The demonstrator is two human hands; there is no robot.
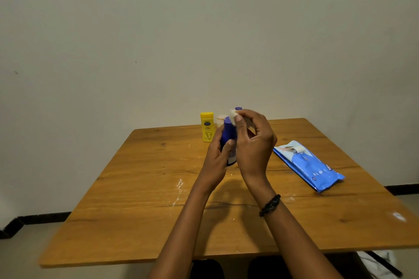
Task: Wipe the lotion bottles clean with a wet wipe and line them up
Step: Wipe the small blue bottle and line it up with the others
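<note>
My left hand (pixel 218 158) grips a dark blue lotion bottle (pixel 229 136) above the middle of the wooden table (pixel 140 199), tilted slightly. My right hand (pixel 254 142) pinches a small white wet wipe (pixel 233 115) against the top of that bottle. A yellow lotion bottle (pixel 207 126) stands upright at the far edge of the table. Behind my hands, a pale bottle (pixel 220 119) and a purple cap (pixel 238 108) of another bottle show only partly.
A blue wet wipe pack (pixel 308 165) lies flat on the right side of the table, its flap open. White smears mark the tabletop at centre-left and near the right edge. A plain wall stands right behind the table's far edge.
</note>
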